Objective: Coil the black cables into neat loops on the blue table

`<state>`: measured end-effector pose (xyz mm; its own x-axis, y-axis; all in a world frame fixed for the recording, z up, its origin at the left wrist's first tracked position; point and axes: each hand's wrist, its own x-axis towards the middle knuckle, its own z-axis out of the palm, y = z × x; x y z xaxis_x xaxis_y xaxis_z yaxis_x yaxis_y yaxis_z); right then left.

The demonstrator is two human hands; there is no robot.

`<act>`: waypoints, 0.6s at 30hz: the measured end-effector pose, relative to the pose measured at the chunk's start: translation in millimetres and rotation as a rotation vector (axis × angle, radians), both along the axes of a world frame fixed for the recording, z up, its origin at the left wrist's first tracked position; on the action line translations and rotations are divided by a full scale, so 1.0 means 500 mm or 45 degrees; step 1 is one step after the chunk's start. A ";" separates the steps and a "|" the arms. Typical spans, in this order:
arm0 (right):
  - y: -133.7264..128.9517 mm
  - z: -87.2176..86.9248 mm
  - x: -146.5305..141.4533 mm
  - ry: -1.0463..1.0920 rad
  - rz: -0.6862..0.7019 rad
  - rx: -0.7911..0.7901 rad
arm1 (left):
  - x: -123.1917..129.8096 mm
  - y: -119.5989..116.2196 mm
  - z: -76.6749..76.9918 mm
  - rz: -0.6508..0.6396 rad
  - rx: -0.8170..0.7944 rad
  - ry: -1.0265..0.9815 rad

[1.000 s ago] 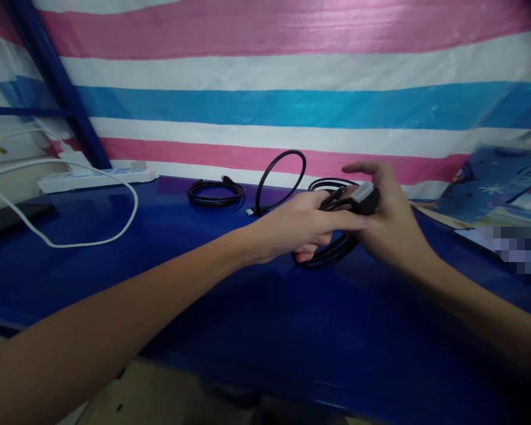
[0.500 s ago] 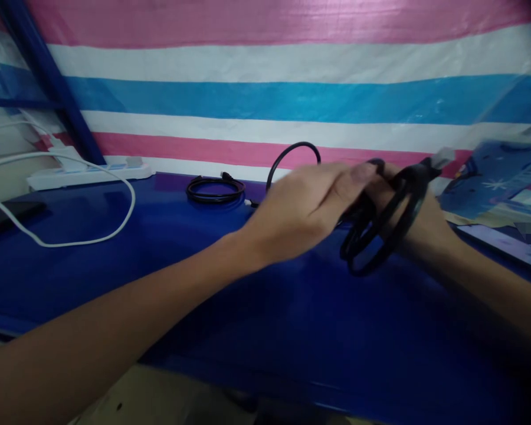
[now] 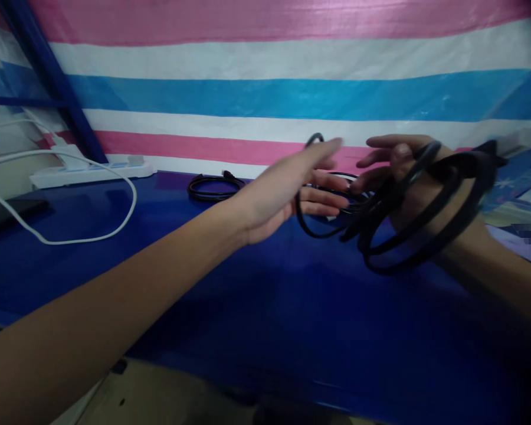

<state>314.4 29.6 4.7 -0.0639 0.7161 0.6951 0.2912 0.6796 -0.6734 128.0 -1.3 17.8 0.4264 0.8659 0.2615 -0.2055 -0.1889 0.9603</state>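
Loops of a black cable (image 3: 425, 221) hang around my right hand (image 3: 418, 171), which bears the coil across its thumb and palm with the fingertips pointing left. My left hand (image 3: 301, 183) is spread out, thumb up and fingers apart, facing the right hand. One loose turn of the cable runs past the left fingers, partly behind them; whether it touches them I cannot tell. A dark connector end sticks out at the right of the coil, blurred. Behind both hands, more black cable (image 3: 354, 203) lies on the blue table (image 3: 265, 307), partly hidden.
Another coiled black cable (image 3: 215, 188) lies at the table's back. On the left are a white power strip (image 3: 92, 174), a looping white cord (image 3: 130, 206) and a dark flat device (image 3: 15, 213). A striped sheet (image 3: 265, 59) hangs behind; a blue patterned package (image 3: 508, 186) stands right.
My left hand has let go of the cable coil and opened, its fingers spreading. My right hand has shifted slightly right, and the cable's loops have loosened and widened.
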 end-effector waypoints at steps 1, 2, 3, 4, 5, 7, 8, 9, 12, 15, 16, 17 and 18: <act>-0.005 0.004 -0.003 0.052 -0.024 -0.038 | 0.006 -0.011 0.000 -0.133 0.068 0.054; -0.010 0.008 -0.006 0.096 -0.059 -0.087 | 0.012 -0.021 -0.001 -0.256 0.142 0.118; -0.015 0.011 -0.009 0.110 -0.096 -0.139 | 0.017 -0.029 -0.005 -0.371 0.199 0.191; -0.019 0.012 -0.012 0.094 -0.117 -0.180 | 0.021 -0.036 -0.010 -0.477 0.234 0.271; -0.022 0.011 -0.014 0.042 -0.111 -0.195 | 0.025 -0.041 -0.016 -0.569 0.250 0.352; -0.027 0.003 -0.016 -0.153 -0.040 -0.175 | 0.031 -0.046 -0.032 -0.708 0.243 0.497; -0.029 -0.003 -0.017 -0.253 0.009 -0.147 | 0.035 -0.046 -0.040 -0.753 0.243 0.545; -0.031 -0.009 -0.017 -0.335 0.060 -0.111 | 0.039 -0.045 -0.047 -0.801 0.244 0.566; -0.038 -0.026 -0.020 -0.509 0.158 0.001 | 0.050 -0.040 -0.057 -0.985 0.232 0.599; -0.049 -0.025 -0.027 -0.587 0.167 0.129 | 0.054 -0.040 -0.054 -1.128 0.247 0.705; -0.054 -0.020 -0.030 -0.610 0.162 0.170 | 0.053 -0.042 -0.053 -1.174 0.263 0.717; -0.060 -0.013 -0.032 -0.635 0.166 0.210 | 0.053 -0.047 -0.052 -1.208 0.271 0.701; -0.066 -0.006 -0.035 -0.661 0.184 0.246 | 0.052 -0.053 -0.050 -1.213 0.266 0.670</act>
